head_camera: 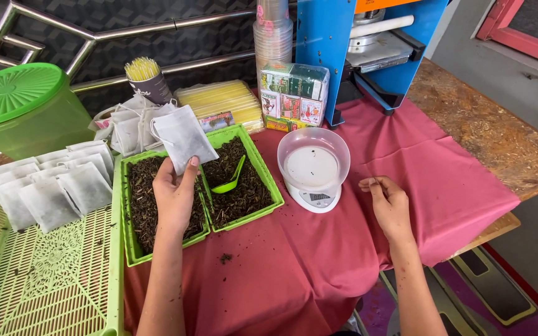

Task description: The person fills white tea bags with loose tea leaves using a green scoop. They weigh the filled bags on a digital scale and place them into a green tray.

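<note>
The left hand (174, 194) pinched a white pouch (184, 138) between thumb and fingers, holding it up over two green trays (268, 177) of dark loose tea. A green scoop (230, 182) lay in the right-hand tray. The right hand (388, 204) rested on the red cloth (319, 267), fingers loosely curled with the fingertips together; whether it held anything could not be told. Between the hands stood a white scale (314, 198) carrying a clear bowl (313, 157), nearly empty. More pouches (51, 186) lay on a green mesh basket (45, 280) at the surface's left edge, behind it a lidded green tub (26, 112). At the back stood a cup of sticks (147, 81), yellow straws (225, 102), stacked cups (273, 34), wrapped boxes (294, 93) and a blue machine (368, 43). Bare cloth lay along the near edge; bare wood (487, 130) showed at the right.
</note>
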